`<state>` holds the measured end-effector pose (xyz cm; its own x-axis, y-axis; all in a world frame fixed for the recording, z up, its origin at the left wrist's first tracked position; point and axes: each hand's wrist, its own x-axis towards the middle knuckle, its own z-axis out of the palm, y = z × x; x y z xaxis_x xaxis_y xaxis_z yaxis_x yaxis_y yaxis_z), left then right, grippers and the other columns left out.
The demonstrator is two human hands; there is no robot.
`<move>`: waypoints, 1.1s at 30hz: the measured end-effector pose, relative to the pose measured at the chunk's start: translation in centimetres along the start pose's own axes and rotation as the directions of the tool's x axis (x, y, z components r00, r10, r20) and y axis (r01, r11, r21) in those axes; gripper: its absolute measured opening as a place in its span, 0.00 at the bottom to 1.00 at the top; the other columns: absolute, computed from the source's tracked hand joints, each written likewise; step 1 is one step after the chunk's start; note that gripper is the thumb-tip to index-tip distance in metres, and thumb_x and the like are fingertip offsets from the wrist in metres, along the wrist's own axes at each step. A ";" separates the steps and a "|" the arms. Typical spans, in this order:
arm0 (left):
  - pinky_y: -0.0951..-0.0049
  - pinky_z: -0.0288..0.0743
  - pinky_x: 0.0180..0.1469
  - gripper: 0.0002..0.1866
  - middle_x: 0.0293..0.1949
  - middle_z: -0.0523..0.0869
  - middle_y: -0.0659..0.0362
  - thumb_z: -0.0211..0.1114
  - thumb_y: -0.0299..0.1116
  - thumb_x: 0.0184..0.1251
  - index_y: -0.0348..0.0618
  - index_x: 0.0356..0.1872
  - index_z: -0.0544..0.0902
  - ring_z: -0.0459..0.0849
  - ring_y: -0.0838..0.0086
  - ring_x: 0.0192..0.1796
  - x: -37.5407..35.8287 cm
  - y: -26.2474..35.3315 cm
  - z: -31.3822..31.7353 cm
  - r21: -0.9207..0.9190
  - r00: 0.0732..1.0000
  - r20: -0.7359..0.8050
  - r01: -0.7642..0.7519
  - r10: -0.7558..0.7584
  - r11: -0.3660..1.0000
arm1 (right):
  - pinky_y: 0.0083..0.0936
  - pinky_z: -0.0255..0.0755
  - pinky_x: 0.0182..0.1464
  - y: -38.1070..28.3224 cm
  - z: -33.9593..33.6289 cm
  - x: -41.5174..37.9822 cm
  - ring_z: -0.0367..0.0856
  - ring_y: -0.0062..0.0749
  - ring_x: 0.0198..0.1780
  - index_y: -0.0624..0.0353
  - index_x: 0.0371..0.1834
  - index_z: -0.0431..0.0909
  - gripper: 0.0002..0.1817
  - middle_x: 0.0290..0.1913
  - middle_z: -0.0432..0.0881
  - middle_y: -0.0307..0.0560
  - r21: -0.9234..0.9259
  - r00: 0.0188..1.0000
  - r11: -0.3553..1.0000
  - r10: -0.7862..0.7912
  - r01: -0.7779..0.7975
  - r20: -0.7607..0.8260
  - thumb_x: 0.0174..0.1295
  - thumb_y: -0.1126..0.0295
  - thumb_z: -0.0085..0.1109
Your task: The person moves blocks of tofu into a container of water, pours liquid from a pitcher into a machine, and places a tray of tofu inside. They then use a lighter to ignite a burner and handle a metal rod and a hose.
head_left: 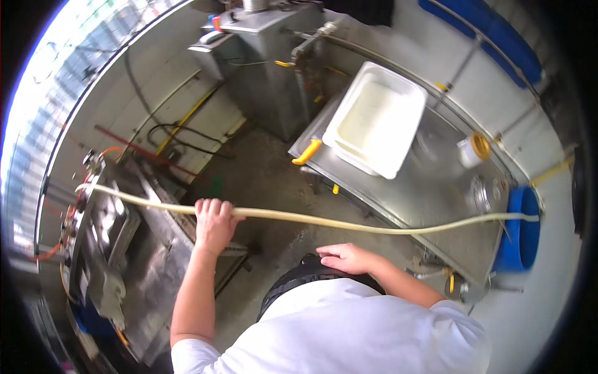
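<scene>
My left hand (pixel 213 222) is closed around a long cream hose (pixel 349 224). The hose runs from the metal machine (pixel 118 249) at the left, across the middle, to the blue barrel (pixel 522 237) at the right. My right hand (pixel 346 257) rests flat on my dark waistband, below the hose and apart from it, holding nothing. I wear a white shirt.
A steel table (pixel 436 187) at right carries a white plastic tub (pixel 377 118) and a small white container with a yellow lid (pixel 473 148). A steel cabinet (pixel 274 68) stands at the back. The concrete floor between looks wet. Pipes and cables run along the left wall.
</scene>
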<state>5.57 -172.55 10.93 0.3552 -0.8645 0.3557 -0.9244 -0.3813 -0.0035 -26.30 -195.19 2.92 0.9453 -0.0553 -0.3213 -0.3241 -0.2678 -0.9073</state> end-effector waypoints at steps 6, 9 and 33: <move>0.44 0.69 0.68 0.25 0.44 0.81 0.53 0.74 0.53 0.58 0.44 0.46 0.80 0.80 0.48 0.53 5.2 0.7 -9.9 0.130 0.913 -0.406 0.025 0.030 0.991 | 0.33 0.77 0.63 -6.7 -3.5 7.1 0.84 0.32 0.57 0.60 0.79 0.65 0.34 0.62 0.82 0.47 0.067 0.948 0.950 -0.295 0.304 -0.118 0.77 0.54 0.60; 0.45 0.70 0.65 0.25 0.41 0.80 0.54 0.72 0.58 0.60 0.47 0.43 0.80 0.81 0.52 0.51 7.1 1.1 -12.2 0.218 0.857 -0.514 0.098 0.029 0.971 | 0.31 0.79 0.58 -11.8 -5.0 9.9 0.84 0.32 0.54 0.63 0.77 0.66 0.34 0.64 0.80 0.53 0.070 0.765 0.780 -0.587 0.622 -0.264 0.79 0.49 0.52; 0.58 0.83 0.43 0.25 0.32 0.86 0.55 0.70 0.59 0.66 0.44 0.38 0.84 0.89 0.57 0.40 8.6 -15.0 -22.0 0.239 0.828 -0.558 0.093 0.059 0.967 | 0.39 0.83 0.55 -26.7 -26.8 12.6 0.88 0.48 0.47 0.76 0.54 0.79 0.48 0.47 0.87 0.62 -0.854 -0.422 0.077 -0.844 0.514 -0.330 0.79 0.33 0.26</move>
<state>19.42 -167.06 34.64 0.1621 -0.5552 0.8158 -0.8274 -0.5269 -0.1942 -4.74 -214.50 30.32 -0.1132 -0.0681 0.9912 0.4914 -0.8709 -0.0038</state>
